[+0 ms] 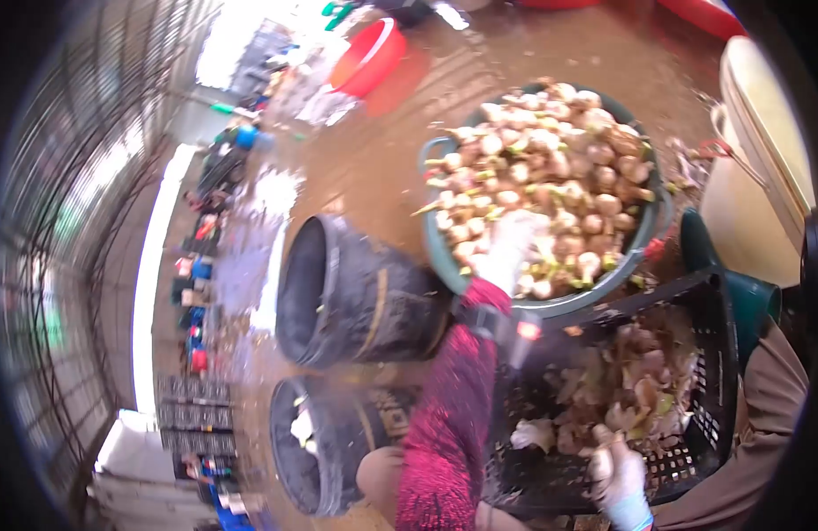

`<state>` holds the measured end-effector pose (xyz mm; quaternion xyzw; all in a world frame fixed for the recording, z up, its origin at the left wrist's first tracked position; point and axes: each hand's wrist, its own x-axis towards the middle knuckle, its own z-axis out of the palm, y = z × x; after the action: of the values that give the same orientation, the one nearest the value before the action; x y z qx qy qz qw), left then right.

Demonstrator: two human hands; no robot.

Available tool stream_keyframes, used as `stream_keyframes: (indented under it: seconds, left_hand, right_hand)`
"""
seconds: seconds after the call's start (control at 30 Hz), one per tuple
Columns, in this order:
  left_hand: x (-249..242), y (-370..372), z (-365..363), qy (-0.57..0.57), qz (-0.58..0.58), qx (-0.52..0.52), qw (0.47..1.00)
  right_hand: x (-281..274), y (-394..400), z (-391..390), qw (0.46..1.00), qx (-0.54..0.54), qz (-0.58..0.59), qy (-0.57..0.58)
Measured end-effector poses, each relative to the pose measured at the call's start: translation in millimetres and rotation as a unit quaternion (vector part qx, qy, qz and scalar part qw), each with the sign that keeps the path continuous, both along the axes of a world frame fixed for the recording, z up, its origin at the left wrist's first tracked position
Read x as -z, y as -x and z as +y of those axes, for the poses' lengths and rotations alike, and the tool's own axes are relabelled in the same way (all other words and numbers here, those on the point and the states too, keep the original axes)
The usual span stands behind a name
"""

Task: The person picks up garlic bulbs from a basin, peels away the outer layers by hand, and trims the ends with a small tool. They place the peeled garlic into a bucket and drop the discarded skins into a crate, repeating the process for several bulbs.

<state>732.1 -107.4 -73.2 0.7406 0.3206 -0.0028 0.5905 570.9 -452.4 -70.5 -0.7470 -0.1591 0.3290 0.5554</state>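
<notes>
A round green tub (pixel 431 239) is heaped with garlic bulbs (pixel 564 164), pale with short green stem stubs. My left hand (pixel 515 243), in a white glove below a magenta sleeve and a wristband, reaches into the near side of the heap; motion smears its fingers. At lower right, my right hand (pixel 621 491) wears a white glove with a blue cuff. Its fingers are curled closed over the black crate (pixel 719 354), around something pale that I cannot make out. Loose papery skins and trimmings (pixel 639 380) lie in that crate.
Two dark buckets (pixel 374 292) lie left of my sleeve, their mouths facing left in this tilted view. A cream container (pixel 754 159) stands at right, above a green boot (pixel 750 296). A red basin (pixel 369 57) rests on the wet brown floor (pixel 365 168).
</notes>
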Motion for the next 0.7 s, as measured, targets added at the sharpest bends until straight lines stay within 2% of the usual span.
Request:
stream_keyframes:
  seconds: [0.03,0.07,0.13,0.17,0.2,0.27,0.33,0.37,0.43,0.5,0.67,0.7]
  left_hand:
    - [2,17,-10,0.091,-0.049,-0.004,0.995]
    - [6,43,-24,0.182,-0.101,-0.001,0.978]
    - [-36,100,-101,0.245,-0.191,-0.075,0.947]
    - [-38,130,-123,0.267,-0.187,-0.081,0.942]
    - [-37,158,-144,0.288,-0.182,-0.085,0.936]
    - [-30,207,-184,0.304,-0.17,-0.162,0.923]
    - [-28,241,-215,0.135,-0.118,-0.201,0.963]
    - [-25,253,-222,0.122,-0.103,-0.229,0.96]
    - [0,275,-229,0.118,-0.098,-0.296,0.943]
    - [18,285,-234,0.074,-0.077,-0.32,0.941]
    - [34,288,-237,0.049,-0.089,-0.32,0.942]
    - [32,286,-238,0.089,-0.109,-0.326,0.935]
  right_hand:
    - [27,13,-2,0.977,0.098,0.159,-0.098]
    - [-5,0,-6,0.991,0.03,0.107,-0.075]
    - [-6,5,5,0.973,0.129,0.095,-0.166]
    - [-12,4,3,0.974,0.119,0.082,-0.177]
    - [-19,2,1,0.989,0.067,0.026,-0.132]
    - [-32,8,1,0.996,-0.012,-0.06,-0.062]
    - [-9,17,-3,0.963,-0.153,-0.209,0.076]
    - [-18,25,1,0.954,-0.148,-0.253,0.056]
    - [-21,35,0,0.941,-0.202,-0.261,0.077]
    - [-10,46,2,0.938,-0.223,-0.25,0.092]
    - [6,56,0,0.94,-0.19,-0.275,0.066]
    - [5,55,-1,0.945,-0.177,-0.27,0.06]
